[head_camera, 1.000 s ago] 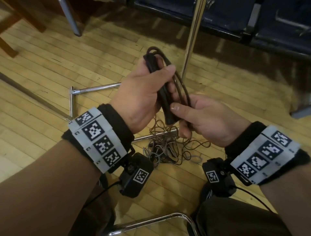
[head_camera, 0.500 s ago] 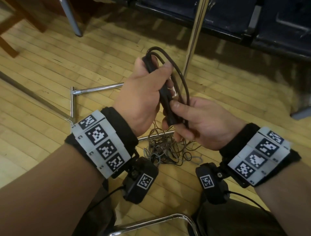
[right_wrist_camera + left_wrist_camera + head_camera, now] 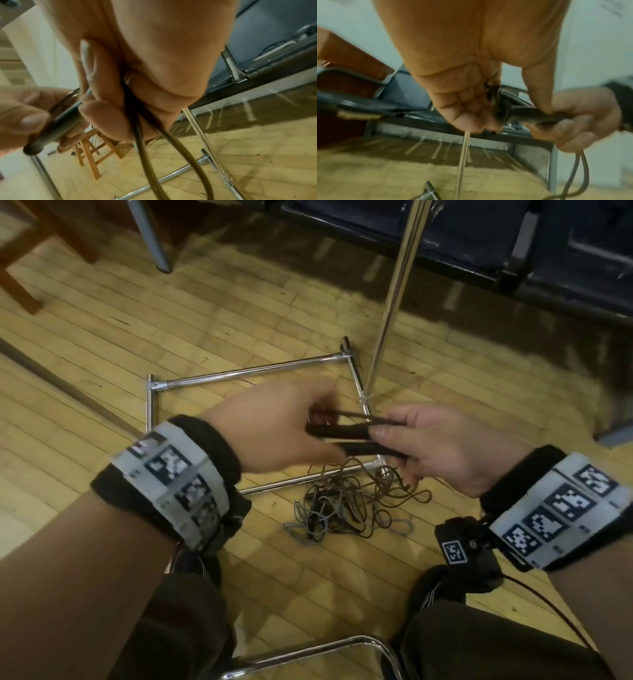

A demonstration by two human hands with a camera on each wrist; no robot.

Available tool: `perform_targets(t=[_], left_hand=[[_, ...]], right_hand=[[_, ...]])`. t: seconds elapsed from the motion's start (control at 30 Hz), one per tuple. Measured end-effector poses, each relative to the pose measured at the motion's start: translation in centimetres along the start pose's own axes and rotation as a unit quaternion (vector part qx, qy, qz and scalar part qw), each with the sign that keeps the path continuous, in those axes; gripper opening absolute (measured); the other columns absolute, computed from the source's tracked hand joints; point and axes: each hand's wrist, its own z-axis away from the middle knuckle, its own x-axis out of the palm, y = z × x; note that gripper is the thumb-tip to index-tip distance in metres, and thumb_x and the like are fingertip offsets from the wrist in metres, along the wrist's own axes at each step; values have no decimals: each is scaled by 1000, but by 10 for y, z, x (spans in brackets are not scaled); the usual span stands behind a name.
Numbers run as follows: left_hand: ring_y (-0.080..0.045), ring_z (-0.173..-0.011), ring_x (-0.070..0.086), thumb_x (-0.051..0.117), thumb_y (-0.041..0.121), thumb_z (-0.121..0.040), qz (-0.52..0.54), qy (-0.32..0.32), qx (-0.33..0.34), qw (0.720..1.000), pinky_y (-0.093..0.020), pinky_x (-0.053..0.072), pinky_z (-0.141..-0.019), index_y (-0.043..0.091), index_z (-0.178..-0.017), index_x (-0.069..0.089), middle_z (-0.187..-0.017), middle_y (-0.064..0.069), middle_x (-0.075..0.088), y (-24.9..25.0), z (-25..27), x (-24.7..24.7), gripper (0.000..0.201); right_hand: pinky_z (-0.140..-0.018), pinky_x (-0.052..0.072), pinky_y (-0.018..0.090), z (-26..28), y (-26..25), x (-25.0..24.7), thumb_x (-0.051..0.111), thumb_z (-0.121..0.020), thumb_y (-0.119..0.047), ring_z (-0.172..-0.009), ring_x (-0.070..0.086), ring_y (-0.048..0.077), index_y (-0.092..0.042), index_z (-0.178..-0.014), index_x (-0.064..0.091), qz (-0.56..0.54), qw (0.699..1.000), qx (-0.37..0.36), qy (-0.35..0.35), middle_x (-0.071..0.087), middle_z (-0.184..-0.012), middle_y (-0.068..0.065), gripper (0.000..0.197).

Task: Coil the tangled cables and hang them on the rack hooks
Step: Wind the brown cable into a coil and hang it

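Observation:
A dark coiled cable (image 3: 346,433) is stretched level between both hands above the floor. My left hand (image 3: 284,426) grips its left end, fingers curled round the loops (image 3: 501,108). Its right end sits in my right hand (image 3: 435,446), thumb on top, and two strands (image 3: 142,142) hang down from that fist. A tangled heap of thin dark and grey cables (image 3: 349,505) lies on the wooden floor under the hands. The chrome rack base (image 3: 246,371) frames the floor behind the heap, and its upright pole (image 3: 394,296) rises at the right. No hooks are in view.
Dark blue seating on metal legs (image 3: 479,244) runs along the back. A wooden stool (image 3: 92,148) and a grey metal leg (image 3: 150,241) stand at the back left. A chrome chair rail (image 3: 308,652) curves between my knees at the bottom.
The coil has turned from upright to level and dropped lower. My left hand has swung down to its left end, blurred with motion. My head has tipped, showing more of the rack base.

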Motion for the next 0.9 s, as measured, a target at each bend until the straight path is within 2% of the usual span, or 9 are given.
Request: perform_targets(t=[0.07, 0.17, 0.27, 0.37, 0.5, 0.57, 0.67, 0.8, 0.9], left_hand=[[2, -76, 55, 78, 60, -85, -81, -70, 7, 994, -20, 37, -59, 44, -107, 50, -88, 16, 61, 14, 1, 16, 38], [-5, -73, 53, 70, 55, -93, -157, -103, 5, 982, -25, 36, -55, 36, -107, 53, -86, 11, 59, 28, -2, 36, 29], [-9, -72, 54, 63, 41, -99, -142, -96, 9, 985, -27, 36, -53, 31, -111, 55, -85, 8, 58, 29, -5, 38, 17], [-5, -69, 53, 64, 34, -97, -85, -76, 25, 993, -26, 35, -52, 37, -108, 44, -84, 10, 57, 26, -4, 35, 23], [-5, -67, 55, 63, 32, -98, -44, -60, 17, 997, -24, 34, -53, 37, -100, 46, -81, 10, 59, 23, -6, 34, 18], [-7, -68, 56, 63, 36, -99, -60, -80, 7, 995, -23, 34, -54, 38, -91, 49, -81, 9, 60, 20, -7, 34, 17], [-7, -69, 57, 61, 40, -102, -63, -140, 9, 988, -21, 35, -56, 37, -95, 57, -82, 8, 63, 21, -8, 40, 8], [0, -54, 58, 66, 42, -99, 60, -120, 32, 991, -12, 39, -47, 37, -87, 58, -68, 12, 66, 23, -9, 38, 15], [3, -41, 50, 68, 37, -100, 202, -32, 20, 979, -8, 36, -41, 37, -84, 59, -55, 23, 59, 24, -9, 29, 18]], right_hand=[[-51, 38, 29, -2, 1, 8, 56, -104, -20, -54, 47, 16, -6, -113, 66, 38, 999, 26, -20, 53, -72, 8, 20], [-46, 40, 26, -2, 1, 18, 56, -104, -19, -49, 48, 13, -7, -110, 65, 47, 997, 38, -40, 54, -67, 6, 15], [-46, 42, 27, 0, 0, 18, 56, -104, -16, -49, 47, 15, -5, -112, 62, 25, 998, 31, -50, 53, -67, 8, 15], [-48, 43, 28, 3, -2, 9, 59, -102, -15, -44, 47, 13, -2, -115, 61, -13, 999, 13, -35, 55, -65, 8, 19], [-74, 54, 47, 6, -4, -2, 64, -99, -24, -62, 67, 24, -17, -112, 67, 83, 996, -40, 1, 72, -73, 3, 15], [-78, 59, 40, 8, -2, -5, 64, -98, -25, -69, 73, 21, -23, -108, 70, 121, 991, -56, 18, 75, -78, 2, 11], [-71, 58, 35, 12, 0, -7, 65, -96, -26, -72, 71, 21, -26, -100, 73, 154, 984, -85, 26, 74, -81, 4, 9], [-81, 56, 47, 13, 4, -14, 59, -97, -32, -81, 65, 31, -26, -95, 74, 150, 979, -120, 61, 73, -85, 6, 16], [-87, 52, 49, 8, 6, -18, 49, -105, -32, -71, 59, 22, -13, -98, 72, 57, 991, -103, 68, 65, -75, 5, 30]])
